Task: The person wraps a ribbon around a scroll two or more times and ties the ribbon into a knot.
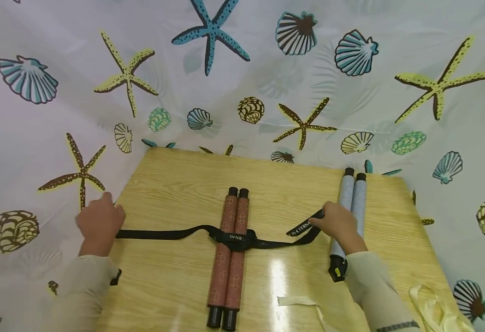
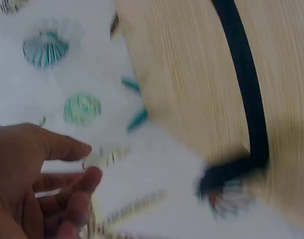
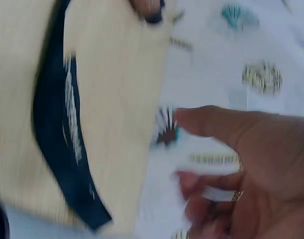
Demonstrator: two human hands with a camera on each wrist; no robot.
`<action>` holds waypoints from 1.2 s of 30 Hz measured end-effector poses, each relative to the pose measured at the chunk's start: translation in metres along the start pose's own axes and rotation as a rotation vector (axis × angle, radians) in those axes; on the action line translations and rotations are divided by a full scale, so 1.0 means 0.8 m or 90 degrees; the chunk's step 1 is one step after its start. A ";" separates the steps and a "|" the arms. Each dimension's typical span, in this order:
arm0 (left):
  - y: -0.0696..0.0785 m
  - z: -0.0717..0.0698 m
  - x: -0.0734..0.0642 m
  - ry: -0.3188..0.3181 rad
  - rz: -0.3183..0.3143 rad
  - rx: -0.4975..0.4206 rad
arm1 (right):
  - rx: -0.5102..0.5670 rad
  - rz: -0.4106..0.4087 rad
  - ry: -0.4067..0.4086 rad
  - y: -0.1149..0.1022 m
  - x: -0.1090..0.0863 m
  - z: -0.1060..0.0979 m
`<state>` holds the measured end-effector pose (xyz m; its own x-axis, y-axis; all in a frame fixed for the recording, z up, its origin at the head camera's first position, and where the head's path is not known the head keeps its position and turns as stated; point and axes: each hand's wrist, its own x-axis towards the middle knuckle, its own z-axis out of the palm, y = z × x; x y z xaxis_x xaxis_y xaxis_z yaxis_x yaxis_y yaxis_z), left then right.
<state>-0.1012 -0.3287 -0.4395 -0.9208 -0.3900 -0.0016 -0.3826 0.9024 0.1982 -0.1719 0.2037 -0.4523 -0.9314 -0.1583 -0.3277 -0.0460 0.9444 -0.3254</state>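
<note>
Two slim rolls in reddish-brown patterned wrap (image 1: 228, 272) with black ends lie side by side on the table. A black ribbon (image 1: 155, 234) with pale lettering is looped round their middle, its tails running out to both sides. My left hand (image 1: 100, 224) is over the table's left edge; in the left wrist view thumb and fingers are apart, holding nothing, and the ribbon (image 2: 246, 89) bends over the edge beyond them. My right hand (image 1: 340, 225) is by the folded right tail. In the right wrist view its loosely bent fingers are empty, apart from the ribbon (image 3: 52, 134).
Two pale blue rolls (image 1: 358, 203) with black ends lie at the table's right, partly behind my right hand. A cream ribbon (image 1: 298, 300) lies near the front, and more cream ribbon (image 1: 433, 309) is bunched at the front right. Shell-print cloth (image 1: 251, 78) rises round the wooden table (image 1: 176, 193).
</note>
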 end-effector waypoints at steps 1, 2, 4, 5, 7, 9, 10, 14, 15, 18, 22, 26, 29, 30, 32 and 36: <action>0.015 0.011 -0.001 -0.005 0.048 0.000 | -0.013 -0.023 0.014 -0.012 0.001 0.006; 0.031 0.023 -0.002 -0.015 0.101 -0.004 | -0.019 -0.054 0.018 -0.025 0.004 0.015; 0.063 0.052 -0.005 -0.048 0.217 -0.016 | -0.026 -0.125 0.008 -0.047 0.011 0.036; 0.079 0.068 -0.008 -0.068 0.272 -0.018 | -0.029 -0.151 -0.007 -0.057 0.015 0.049; 0.108 0.098 -0.013 -0.113 0.360 -0.027 | -0.039 -0.186 -0.040 -0.072 0.022 0.075; 0.131 0.124 -0.019 -0.152 0.415 -0.034 | -0.036 -0.205 -0.066 -0.084 0.029 0.101; 0.141 0.134 -0.022 -0.170 0.432 -0.037 | -0.035 -0.211 -0.079 -0.087 0.032 0.113; 0.163 0.157 -0.029 -0.217 0.437 -0.050 | -0.011 -0.234 -0.086 -0.098 0.042 0.144; 0.166 0.158 -0.030 -0.225 0.430 -0.050 | -0.006 -0.239 -0.083 -0.099 0.044 0.148; 0.170 0.158 -0.031 -0.228 0.418 -0.043 | 0.017 -0.249 -0.076 -0.103 0.046 0.154; 0.167 0.152 -0.028 -0.222 0.427 -0.034 | 0.029 -0.257 -0.078 -0.101 0.044 0.152; 0.156 0.141 -0.020 -0.216 0.428 -0.052 | 0.034 -0.284 -0.067 -0.089 0.039 0.140; 0.141 0.131 -0.013 -0.211 0.414 -0.069 | 0.050 -0.305 -0.059 -0.076 0.038 0.124; 0.135 0.128 -0.010 -0.209 0.410 -0.071 | 0.052 -0.309 -0.059 -0.072 0.038 0.118; 0.123 0.121 -0.004 -0.208 0.401 -0.073 | 0.063 -0.313 -0.075 -0.064 0.038 0.107; 0.105 0.110 0.005 -0.210 0.381 -0.063 | 0.073 -0.312 -0.122 -0.049 0.040 0.093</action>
<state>-0.1438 -0.2380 -0.5092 -0.9523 0.2608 -0.1586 0.1936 0.9179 0.3464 -0.1727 0.1401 -0.5159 -0.7279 -0.6323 -0.2654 -0.4089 0.7109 -0.5722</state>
